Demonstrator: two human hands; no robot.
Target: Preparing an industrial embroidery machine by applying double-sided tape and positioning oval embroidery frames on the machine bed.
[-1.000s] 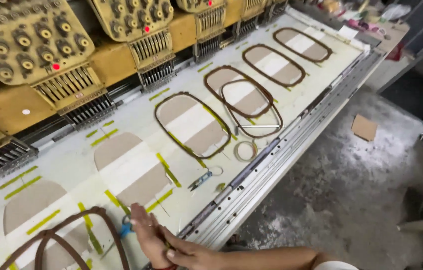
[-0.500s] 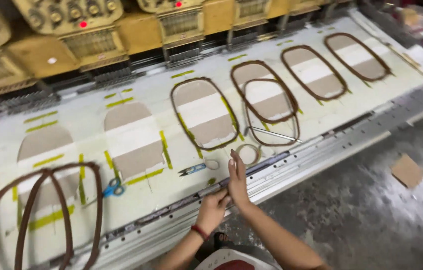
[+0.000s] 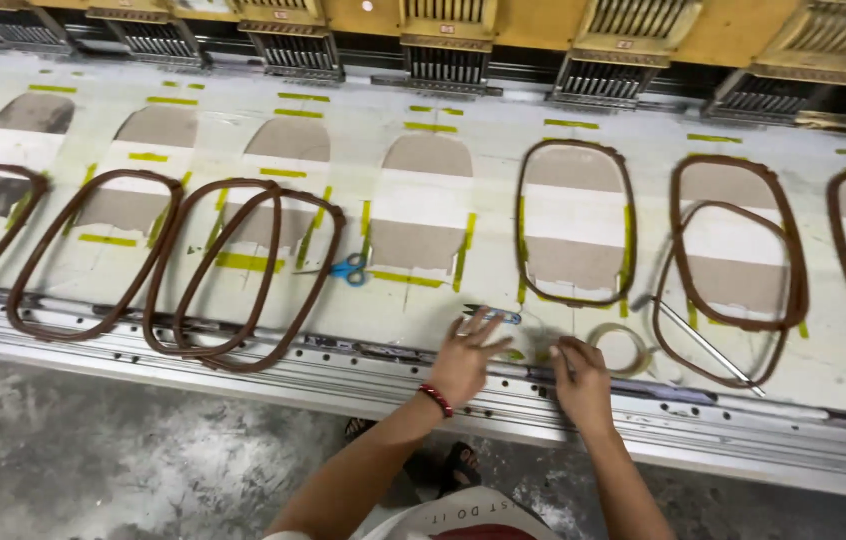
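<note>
Both hands rest at the front edge of the embroidery machine bed [image 3: 423, 300], just behind its metal front rail [image 3: 243, 350]. The left hand [image 3: 470, 355], with a red bracelet [image 3: 436, 399] at the wrist, lies palm down with fingers spread; its fingertips touch or nearly touch a small pair of thread snips [image 3: 491, 314] lying on the bed. The right hand [image 3: 579, 375] is loosely curled with fingers drawn together, pinching at something on the bed surface; what it pinches is too small to tell. Just to the right of that hand lies a roll of clear tape [image 3: 621, 347], flat on the bed near the front edge. Blue-handled scissors [image 3: 348, 268] lie to the left of the hands, well apart from them, between two fabric panels. Brown oval hoop frames [image 3: 243, 275] are laid along the left part of the bed, overlapping one another and reaching the front rail. One brown hoop [image 3: 576, 222] sits around a fabric panel directly behind the hands. Further right, two more hoops [image 3: 738, 275] overlap, with a thin metal rod [image 3: 708, 345] lying across the lower one. Yellow tape strips [image 3: 243, 262] mark the panel edges. The embroidery heads [image 3: 448, 35] line the back edge. Below the rail the concrete floor [image 3: 93, 450] is visible.
</note>
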